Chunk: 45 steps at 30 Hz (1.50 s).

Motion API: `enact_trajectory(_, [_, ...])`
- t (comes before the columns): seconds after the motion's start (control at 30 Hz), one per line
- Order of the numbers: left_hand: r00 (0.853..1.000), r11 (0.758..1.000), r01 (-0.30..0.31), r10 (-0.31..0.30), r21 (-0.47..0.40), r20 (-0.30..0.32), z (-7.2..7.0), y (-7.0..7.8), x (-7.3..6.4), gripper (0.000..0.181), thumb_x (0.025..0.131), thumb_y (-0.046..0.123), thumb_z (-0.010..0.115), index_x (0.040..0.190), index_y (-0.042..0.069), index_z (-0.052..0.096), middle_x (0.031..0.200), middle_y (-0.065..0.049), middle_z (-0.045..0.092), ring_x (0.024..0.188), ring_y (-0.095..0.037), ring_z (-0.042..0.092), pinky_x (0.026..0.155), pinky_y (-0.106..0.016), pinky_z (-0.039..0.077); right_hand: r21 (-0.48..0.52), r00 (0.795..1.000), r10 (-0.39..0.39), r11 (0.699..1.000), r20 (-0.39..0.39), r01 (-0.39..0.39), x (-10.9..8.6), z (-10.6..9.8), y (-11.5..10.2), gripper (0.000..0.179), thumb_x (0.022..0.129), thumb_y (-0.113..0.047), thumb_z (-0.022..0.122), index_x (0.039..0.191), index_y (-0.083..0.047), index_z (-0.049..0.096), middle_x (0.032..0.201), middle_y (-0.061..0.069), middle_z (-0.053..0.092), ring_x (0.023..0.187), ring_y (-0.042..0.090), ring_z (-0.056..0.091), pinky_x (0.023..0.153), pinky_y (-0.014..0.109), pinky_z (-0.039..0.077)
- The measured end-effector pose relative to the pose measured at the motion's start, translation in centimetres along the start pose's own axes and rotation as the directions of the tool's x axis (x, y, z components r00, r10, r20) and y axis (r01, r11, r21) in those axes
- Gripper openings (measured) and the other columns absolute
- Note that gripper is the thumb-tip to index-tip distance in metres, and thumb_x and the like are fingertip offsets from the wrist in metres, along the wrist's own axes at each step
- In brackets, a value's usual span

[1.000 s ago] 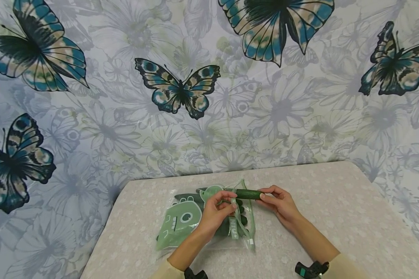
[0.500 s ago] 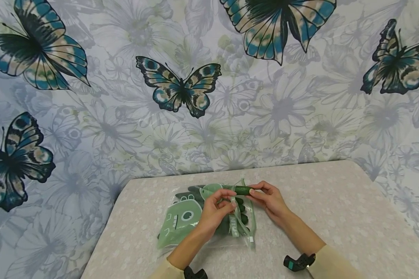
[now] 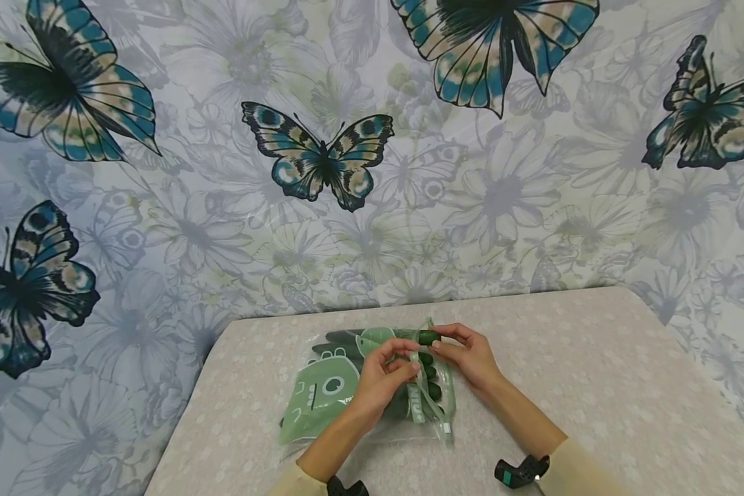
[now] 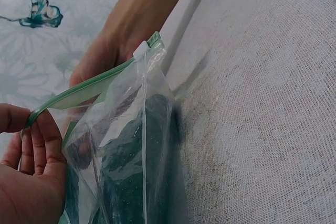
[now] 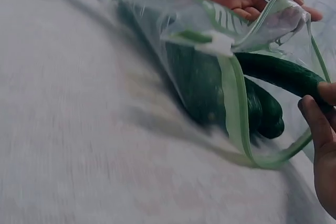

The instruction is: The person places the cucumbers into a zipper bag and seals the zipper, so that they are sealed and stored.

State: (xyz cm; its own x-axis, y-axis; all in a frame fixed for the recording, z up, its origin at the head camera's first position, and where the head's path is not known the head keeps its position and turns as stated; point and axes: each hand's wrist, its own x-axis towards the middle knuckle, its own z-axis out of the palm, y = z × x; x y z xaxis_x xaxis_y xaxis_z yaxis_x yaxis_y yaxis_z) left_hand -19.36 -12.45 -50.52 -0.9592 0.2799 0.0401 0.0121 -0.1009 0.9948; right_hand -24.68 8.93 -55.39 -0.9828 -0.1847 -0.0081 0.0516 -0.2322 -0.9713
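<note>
A clear zip bag (image 3: 325, 396) with green monster prints lies flat on the table, several dark green cucumbers (image 5: 197, 87) inside. At its mouth, my left hand (image 3: 378, 382) pinches the green zip edge (image 4: 79, 90) between thumb and fingers, lifting it so the mouth gapes. My right hand (image 3: 476, 362) pinches the outer end of one cucumber (image 5: 283, 73) with thumb and fingertips. Most of that cucumber is inside the bag, along its far side; only a short end (image 3: 429, 337) sticks out. A white slider (image 5: 215, 43) sits on the zip near the bag's front corner.
The table (image 3: 564, 358) has a pale patterned cloth and ends at the back against a butterfly-print curtain (image 3: 496, 207). Black wrist cameras (image 3: 521, 472) are strapped at both sleeves.
My right hand has moved left, sliding the cucumber further into the bag, so less of it sticks out. My left hand keeps hold of the bag's edge in the same spot.
</note>
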Motion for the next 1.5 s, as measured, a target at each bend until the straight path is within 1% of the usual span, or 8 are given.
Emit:
enact_trajectory(0.1, [1.000, 1.000, 0.007, -0.007, -0.001, -0.010, 0.1, 0.0, 0.0, 0.038, 0.098, 0.002, 0.072, 0.135, -0.005, 0.064, 0.112, 0.001, 0.055, 0.081, -0.004, 0.065, 0.083, -0.024, 0.061, -0.204, 0.996, -0.082, 0.975, 0.038, 0.088, -0.1, -0.6, 0.0, 0.034, 0.097, -0.008, 0.078, 0.130, -0.005, 0.073, 0.138, 0.018, 0.070, 0.109, 0.020, 0.080, 0.091, 0.023, 0.063])
enact_trajectory(0.23, [1.000, 1.000, 0.021, -0.021, -0.001, -0.021, 0.1, -0.1, 0.1, 0.037, 0.099, 0.002, 0.072, 0.134, -0.003, 0.064, 0.113, 0.001, 0.056, 0.082, -0.004, 0.065, 0.083, -0.025, 0.062, -0.358, 0.987, -0.143, 0.920, 0.076, 0.161, 0.1, -0.9, 0.4, 0.031, 0.098, -0.010, 0.078, 0.129, -0.009, 0.074, 0.135, 0.021, 0.072, 0.107, 0.025, 0.081, 0.089, 0.019, 0.061])
enact_trajectory(0.57, [0.999, 0.999, 0.031, -0.030, 0.015, -0.035, 0.2, -0.2, 0.3, 0.037, 0.097, 0.002, 0.072, 0.133, -0.002, 0.066, 0.118, 0.001, 0.057, 0.083, -0.004, 0.066, 0.084, -0.026, 0.062, -0.507, 0.975, -0.202, 0.833, 0.095, 0.222, 0.1, 0.0, 0.7, 0.026, 0.101, -0.026, 0.078, 0.125, -0.017, 0.078, 0.116, 0.007, 0.082, 0.108, 0.021, 0.079, 0.093, 0.025, 0.064])
enact_trajectory(0.9, [0.998, 0.999, 0.046, -0.045, 0.007, -0.037, 0.6, -0.3, 0.4, 0.037, 0.097, 0.001, 0.072, 0.133, -0.002, 0.066, 0.116, 0.001, 0.057, 0.083, -0.004, 0.066, 0.083, -0.026, 0.062, -0.714, 0.959, -0.282, 0.670, 0.010, 0.204, 0.3, 0.9, 1.4, 0.025, 0.100, -0.025, 0.079, 0.122, -0.014, 0.082, 0.100, -0.002, 0.081, 0.089, 0.012, 0.076, 0.081, 0.030, 0.064])
enact_trajectory(1.0, [0.998, 0.999, 0.048, -0.048, 0.003, -0.045, 0.7, -0.4, 0.3, 0.036, 0.096, 0.001, 0.073, 0.132, -0.002, 0.066, 0.116, 0.001, 0.057, 0.083, -0.004, 0.066, 0.083, -0.025, 0.062, -0.735, 0.956, -0.293, 0.646, 0.014, 0.209, 0.3, 1.3, 1.2, 0.024, 0.099, -0.021, 0.080, 0.120, -0.011, 0.082, 0.097, 0.000, 0.081, 0.086, 0.012, 0.076, 0.076, 0.028, 0.063])
enact_trajectory(1.17, [0.998, 0.999, 0.050, -0.050, -0.002, -0.046, 0.9, -0.5, 0.4, 0.037, 0.096, 0.001, 0.073, 0.133, -0.002, 0.066, 0.116, 0.001, 0.057, 0.084, -0.004, 0.067, 0.083, -0.026, 0.062, -0.746, 0.962, -0.269, 0.630, 0.051, 0.215, 0.0, 1.4, 0.7, 0.025, 0.099, -0.010, 0.076, 0.124, -0.009, 0.079, 0.095, 0.002, 0.081, 0.080, 0.010, 0.072, 0.071, 0.025, 0.059])
enact_trajectory(1.4, [0.997, 0.998, 0.063, -0.063, 0.000, -0.051, 0.9, -0.6, 0.4, 0.037, 0.096, 0.001, 0.074, 0.133, -0.001, 0.067, 0.115, 0.000, 0.057, 0.084, -0.004, 0.066, 0.083, -0.026, 0.062, -0.730, 0.971, -0.225, 0.649, 0.083, 0.213, -0.5, 1.0, 0.2, 0.012, 0.104, -0.007, 0.068, 0.116, -0.009, 0.067, 0.102, 0.008, 0.081, 0.092, 0.020, 0.079, 0.082, 0.037, 0.065])
enact_trajectory(1.5, [0.997, 0.998, 0.064, -0.064, 0.011, -0.047, 0.9, -0.6, 0.5, 0.037, 0.097, 0.002, 0.074, 0.133, 0.000, 0.067, 0.115, 0.000, 0.058, 0.084, -0.005, 0.067, 0.083, -0.026, 0.063, -0.737, 0.971, -0.197, 0.636, 0.133, 0.230, -0.6, 0.4, -0.4, 0.012, 0.105, -0.008, 0.066, 0.115, -0.009, 0.072, 0.106, 0.008, 0.082, 0.097, 0.022, 0.080, 0.086, 0.041, 0.065])
